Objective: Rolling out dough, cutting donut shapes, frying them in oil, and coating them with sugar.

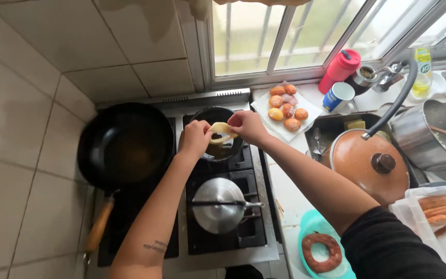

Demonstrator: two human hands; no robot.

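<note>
- Head view, looking down on a stove [218, 227] below a window; every place here is given relative to the small pot [218, 135] on the stove's back burner.
- Left hand [194, 138] and right hand [247, 126] meet directly over the pot, each pinching one side of a pale dough ring [221, 131].
- Fingers [206, 135]: those of both hands are closed on the ring's rim, stretching it open between them; the ring hangs in the air just above the pot's mouth and touches nothing else.
- Step in hand, as judged: shaping the raw ring and bringing it over the dark liquid in the pot, apparently hot oil.
- Next move, as judged, calls for lowering the ring close to the liquid and letting go on both sides together, so it lies flat without a splash and the fingertips stay out of the heat.
- Left of the pot: a large black wok [125, 144], its wooden handle pointing towards the viewer.
- In front of the pot: a metal kettle [219, 204] on the near burner.
- Right of the pot: browned buns [285, 106] on white paper.
- Farther right and nearer the viewer: a brown ring [321, 251] on a teal plate [311, 222] on the surface.
</note>
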